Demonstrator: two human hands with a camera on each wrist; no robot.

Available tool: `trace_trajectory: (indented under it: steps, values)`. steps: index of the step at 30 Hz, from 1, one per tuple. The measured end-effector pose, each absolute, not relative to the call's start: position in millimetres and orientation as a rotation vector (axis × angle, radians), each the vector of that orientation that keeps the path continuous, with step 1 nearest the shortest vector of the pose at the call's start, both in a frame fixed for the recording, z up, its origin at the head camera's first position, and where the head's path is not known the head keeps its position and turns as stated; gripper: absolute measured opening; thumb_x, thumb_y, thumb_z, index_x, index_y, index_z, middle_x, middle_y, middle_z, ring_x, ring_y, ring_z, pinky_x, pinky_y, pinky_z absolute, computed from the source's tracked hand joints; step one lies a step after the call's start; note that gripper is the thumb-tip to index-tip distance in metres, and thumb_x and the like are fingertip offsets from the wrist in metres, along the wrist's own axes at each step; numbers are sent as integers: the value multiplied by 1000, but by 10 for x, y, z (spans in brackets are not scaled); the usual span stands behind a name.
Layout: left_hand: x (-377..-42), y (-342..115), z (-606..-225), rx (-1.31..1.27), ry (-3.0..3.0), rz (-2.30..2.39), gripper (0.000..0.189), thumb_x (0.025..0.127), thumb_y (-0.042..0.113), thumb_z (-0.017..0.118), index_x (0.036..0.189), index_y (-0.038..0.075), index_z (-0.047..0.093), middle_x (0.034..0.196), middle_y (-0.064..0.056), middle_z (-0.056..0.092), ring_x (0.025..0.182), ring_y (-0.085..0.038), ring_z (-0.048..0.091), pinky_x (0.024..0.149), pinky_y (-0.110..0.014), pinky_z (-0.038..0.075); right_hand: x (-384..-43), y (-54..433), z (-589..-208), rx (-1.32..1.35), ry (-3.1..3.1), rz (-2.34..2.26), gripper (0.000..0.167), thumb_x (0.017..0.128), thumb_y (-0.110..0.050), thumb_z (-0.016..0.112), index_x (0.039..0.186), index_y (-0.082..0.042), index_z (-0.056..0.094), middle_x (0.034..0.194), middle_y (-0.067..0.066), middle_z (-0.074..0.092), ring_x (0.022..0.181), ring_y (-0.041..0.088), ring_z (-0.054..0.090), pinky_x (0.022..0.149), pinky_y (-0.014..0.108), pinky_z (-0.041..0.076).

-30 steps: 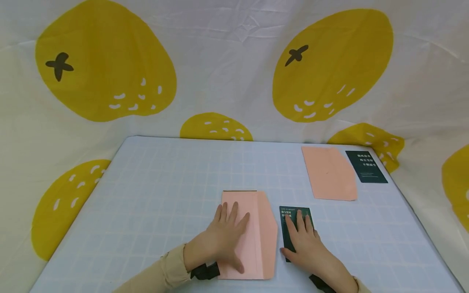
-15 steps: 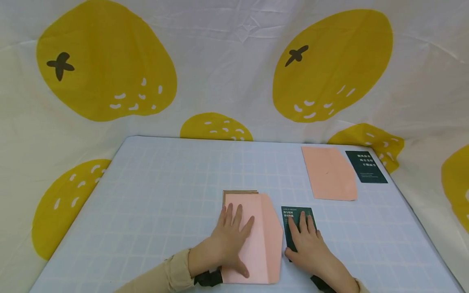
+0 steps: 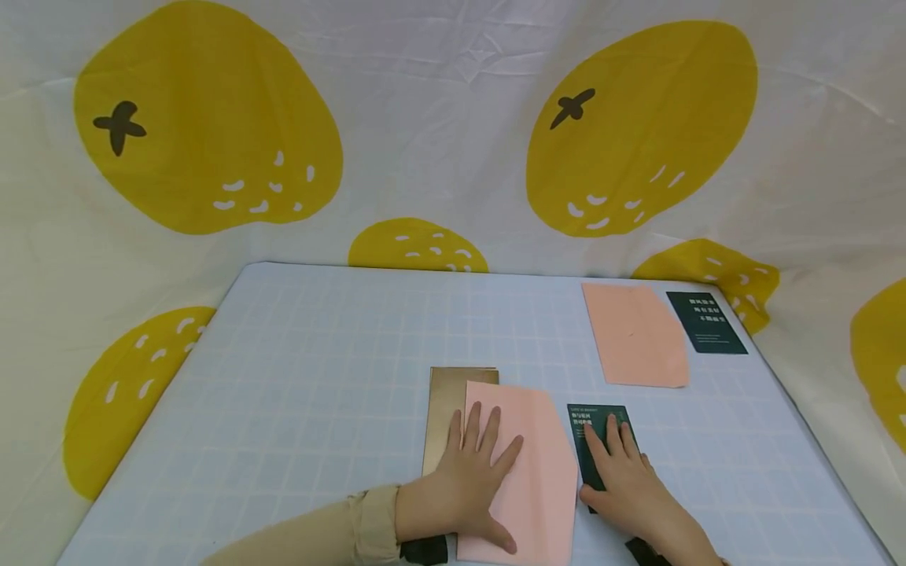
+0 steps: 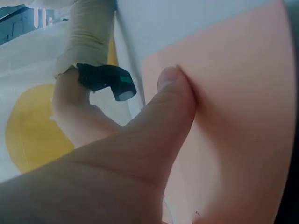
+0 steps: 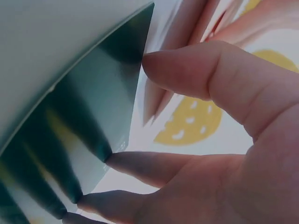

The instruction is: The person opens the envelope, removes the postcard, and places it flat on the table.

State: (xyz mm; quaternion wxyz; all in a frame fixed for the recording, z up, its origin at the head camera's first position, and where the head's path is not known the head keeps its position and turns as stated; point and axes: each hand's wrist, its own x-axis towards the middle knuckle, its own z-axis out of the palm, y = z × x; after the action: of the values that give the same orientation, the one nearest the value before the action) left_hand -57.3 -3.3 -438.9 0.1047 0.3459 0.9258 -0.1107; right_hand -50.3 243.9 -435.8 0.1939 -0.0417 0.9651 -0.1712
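Observation:
My left hand [image 3: 470, 475] lies with spread fingers on a pink envelope [image 3: 541, 487], whose angled flap edge faces right. In the left wrist view its thumb presses on the pink paper [image 4: 243, 84]. Beneath the envelope's left side shows a brown, kraft-coloured stack [image 3: 442, 424], partly covered. To the right, my right hand [image 3: 633, 483] rests its fingertips on a dark green card [image 3: 589, 460] with white print. In the right wrist view the thumb touches the edge of the glossy card [image 5: 119, 88], and the other fingers reach straight onto its face.
At the back right lie another pink envelope [image 3: 633, 338] and a dark green card [image 3: 708, 324] with white lettering. They rest on a pale blue checked table [image 3: 318, 369]. A white cloth [image 3: 439, 118] with yellow fruit prints hangs behind.
The left hand has slid the pink envelope right and slightly nearer, uncovering more of the brown stack beneath. The right hand has slid the green card a little to the right too.

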Motion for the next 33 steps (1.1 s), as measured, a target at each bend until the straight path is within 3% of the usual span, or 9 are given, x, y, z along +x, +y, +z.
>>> trace_trajectory:
  steps: [14, 23, 33]
  values:
    - [-500, 384, -4432, 1103, 2725, -456, 125, 60, 101, 34, 160, 30, 15, 162, -23, 8, 148, -46, 8, 115, -59, 13, -463, 2996, -4465, 42, 2681, -458, 96, 78, -38, 77, 152, 1, 31, 152, 44, 5, 138, 63, 5, 91, 83, 21]
    - [-430, 706, -4472, 1135, 2705, -520, 117, 66, 99, 30, 160, 33, 10, 162, -21, 8, 145, -49, 12, 114, -54, 19, -499, 3416, -4523, 179, 2589, -515, 104, 74, -40, 84, 151, 1, 29, 151, 44, 5, 134, 66, 6, 91, 82, 21]
    - [-455, 1008, -4500, 1099, 2650, -476, 114, 66, 99, 31, 159, 39, 3, 165, -13, -2, 146, -48, 4, 115, -53, 19, -531, 3924, -4537, 176, 2581, -549, 99, 79, -34, 81, 149, 7, 24, 147, 48, 4, 127, 73, 9, 89, 82, 25]
